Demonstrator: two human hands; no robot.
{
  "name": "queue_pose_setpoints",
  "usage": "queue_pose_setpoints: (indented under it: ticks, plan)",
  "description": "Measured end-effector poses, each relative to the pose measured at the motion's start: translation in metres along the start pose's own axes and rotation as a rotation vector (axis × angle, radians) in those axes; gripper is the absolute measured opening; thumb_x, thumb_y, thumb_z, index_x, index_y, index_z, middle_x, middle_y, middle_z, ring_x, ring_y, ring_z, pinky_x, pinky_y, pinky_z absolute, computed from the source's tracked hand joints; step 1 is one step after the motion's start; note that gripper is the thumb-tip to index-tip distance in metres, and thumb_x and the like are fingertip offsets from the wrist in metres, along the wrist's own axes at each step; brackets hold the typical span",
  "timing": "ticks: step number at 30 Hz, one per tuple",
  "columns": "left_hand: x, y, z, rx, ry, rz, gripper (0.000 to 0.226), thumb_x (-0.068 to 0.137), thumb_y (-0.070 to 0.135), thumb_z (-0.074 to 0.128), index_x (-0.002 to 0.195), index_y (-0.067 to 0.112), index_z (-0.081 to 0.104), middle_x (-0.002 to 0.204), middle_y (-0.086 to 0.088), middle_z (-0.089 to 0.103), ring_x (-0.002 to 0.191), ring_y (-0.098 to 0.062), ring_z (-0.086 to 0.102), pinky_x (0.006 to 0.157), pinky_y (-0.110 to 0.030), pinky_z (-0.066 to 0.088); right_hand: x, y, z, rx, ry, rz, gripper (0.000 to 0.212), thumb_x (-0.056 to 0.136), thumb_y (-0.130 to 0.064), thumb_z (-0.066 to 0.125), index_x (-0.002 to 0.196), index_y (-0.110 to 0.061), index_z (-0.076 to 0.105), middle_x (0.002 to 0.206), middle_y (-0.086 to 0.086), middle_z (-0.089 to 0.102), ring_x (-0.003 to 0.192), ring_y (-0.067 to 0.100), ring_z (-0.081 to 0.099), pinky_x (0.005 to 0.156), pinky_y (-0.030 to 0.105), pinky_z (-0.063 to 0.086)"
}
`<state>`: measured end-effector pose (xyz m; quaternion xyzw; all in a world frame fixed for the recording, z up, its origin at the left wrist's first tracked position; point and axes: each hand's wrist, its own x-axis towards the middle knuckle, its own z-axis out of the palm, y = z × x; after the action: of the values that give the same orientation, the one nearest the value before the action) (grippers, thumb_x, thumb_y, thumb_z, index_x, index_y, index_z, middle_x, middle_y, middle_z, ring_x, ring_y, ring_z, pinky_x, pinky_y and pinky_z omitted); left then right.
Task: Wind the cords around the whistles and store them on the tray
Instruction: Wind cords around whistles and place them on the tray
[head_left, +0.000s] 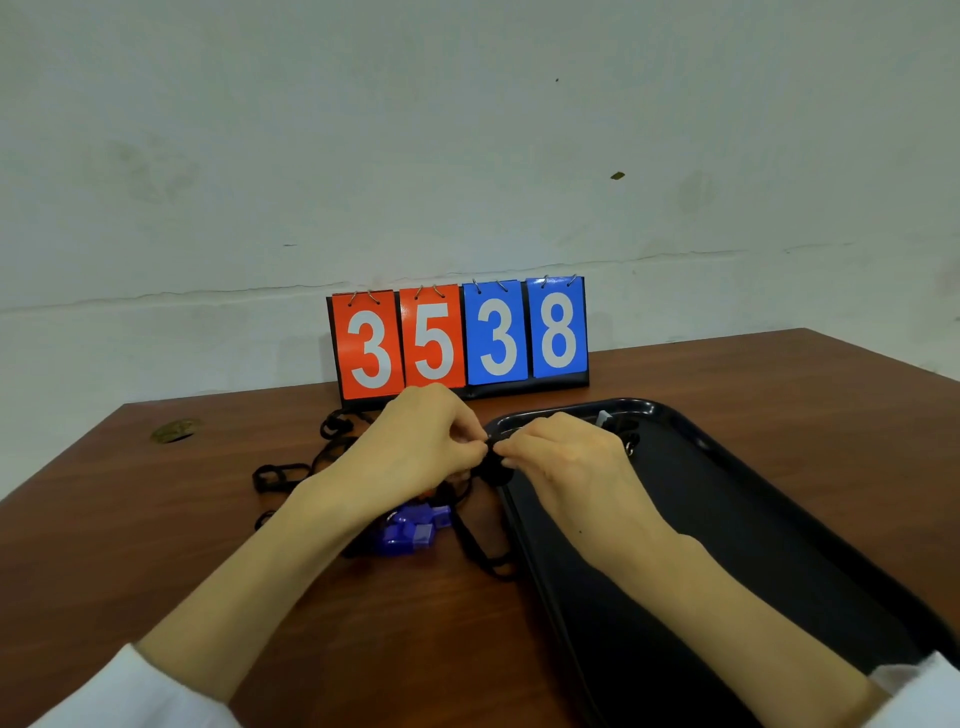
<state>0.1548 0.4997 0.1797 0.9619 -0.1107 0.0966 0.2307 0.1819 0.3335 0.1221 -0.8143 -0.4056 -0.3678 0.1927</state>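
Two hands meet at the left rim of the black rectangular plastic tray (737, 525), which lies on the right side of the brown wooden bench (156, 519). The left hand (421, 441) and right hand (566, 457) both have their fingers curled, and the fingertips of each pinch one small black whistle (496, 470) between them. A black cord (480, 553) hangs from it onto the bench. Two translucent blue plastic whistles (413, 527) lie on the bench under the left wrist, among loose black cord loops (283, 475). A red-and-blue flip scoreboard (460, 340) reading 35 38 stands behind the hands.
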Motion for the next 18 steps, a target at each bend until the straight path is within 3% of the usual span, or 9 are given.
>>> queue_pose_setpoints:
  ticks: [4,8,13,15,18]
  plan:
    - [0.002,-0.003,0.005,-0.083,0.045,-0.031,0.014,0.084,0.011,0.065,0.095,0.016,0.073,0.076,0.004,0.07,0.068,-0.007,0.068,0.073,-0.02,0.056,0.0,0.0,-0.002,0.027,0.019,0.007,0.026,0.067,-0.001,0.079,0.091,-0.01,0.073,0.086,0.003,0.072,0.079,0.017,0.069,0.073,0.031,0.058]
    - [0.004,-0.007,0.006,-0.442,0.038,-0.144,0.01,0.084,0.009,0.066,0.09,0.013,0.071,0.077,-0.006,0.073,0.069,-0.015,0.072,0.068,-0.031,0.06,0.002,-0.001,-0.006,0.025,0.062,0.021,0.028,0.065,-0.002,0.081,0.091,-0.011,0.073,0.085,0.001,0.073,0.079,0.014,0.069,0.074,0.029,0.058]
    - [0.001,-0.004,0.002,-0.757,-0.056,-0.24,0.006,0.085,0.007,0.063,0.091,0.005,0.065,0.086,-0.014,0.073,0.075,-0.023,0.073,0.061,-0.027,0.059,0.001,-0.003,-0.006,0.094,0.081,0.045,0.024,0.072,-0.004,0.075,0.095,-0.011,0.072,0.09,0.001,0.072,0.083,0.009,0.068,0.085,0.015,0.048]
    - [0.002,-0.004,0.004,-0.737,0.013,-0.213,0.002,0.086,0.004,0.062,0.088,0.003,0.063,0.085,-0.013,0.073,0.077,-0.021,0.072,0.063,-0.026,0.059,0.002,-0.005,-0.003,0.143,0.114,0.128,0.022,0.074,-0.006,0.074,0.096,-0.012,0.072,0.091,0.0,0.072,0.085,0.007,0.067,0.089,0.013,0.045]
    - [0.004,-0.002,0.015,-0.541,0.224,-0.1,0.007,0.085,0.006,0.063,0.08,0.011,0.062,0.085,0.0,0.072,0.077,-0.005,0.07,0.063,-0.016,0.055,0.005,-0.009,0.001,0.254,0.194,0.296,0.022,0.074,-0.012,0.076,0.096,-0.015,0.071,0.091,-0.004,0.07,0.083,0.002,0.064,0.082,0.01,0.049]
